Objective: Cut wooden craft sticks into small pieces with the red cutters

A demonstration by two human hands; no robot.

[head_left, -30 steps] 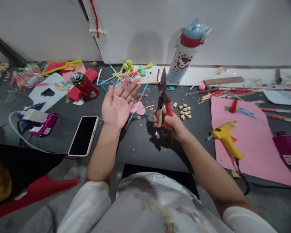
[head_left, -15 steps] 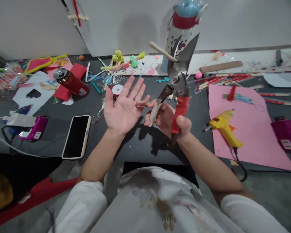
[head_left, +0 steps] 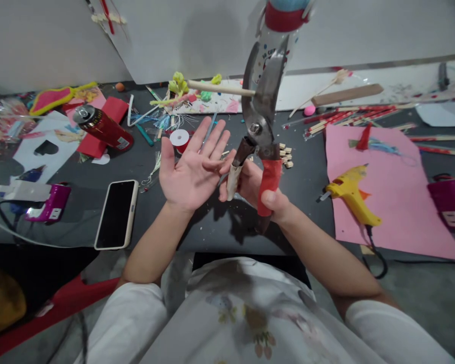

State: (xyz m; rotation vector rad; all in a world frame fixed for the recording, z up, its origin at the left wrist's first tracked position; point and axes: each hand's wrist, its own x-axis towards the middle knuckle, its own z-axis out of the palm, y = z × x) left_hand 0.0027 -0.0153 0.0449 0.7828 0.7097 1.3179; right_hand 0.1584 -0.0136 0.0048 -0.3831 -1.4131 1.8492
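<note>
My right hand (head_left: 265,194) grips a pair of pruning shears (head_left: 260,124) by its handles, one wrapped in red tape and the other in pale tape. The blades point up and away from me. A thin wooden stick (head_left: 220,88) juts out leftward from between the blades. My left hand (head_left: 191,174) lies palm up beside the shears, fingers stretched out, holding nothing; its little finger is close to the pale handle and may touch it. Small cut wooden pieces (head_left: 286,155) lie on the table behind the right hand.
A water bottle (head_left: 286,17) stands behind the shears. To the left are a red drink can (head_left: 104,129), a ribbon spool (head_left: 179,139) and a phone (head_left: 117,215). A yellow glue gun (head_left: 352,194) rests on pink paper (head_left: 394,222) at the right.
The shears have turned and shifted left, and the stick now lies nearly level instead of slanting. More of the cut pieces show behind them. My left hand stays palm up.
</note>
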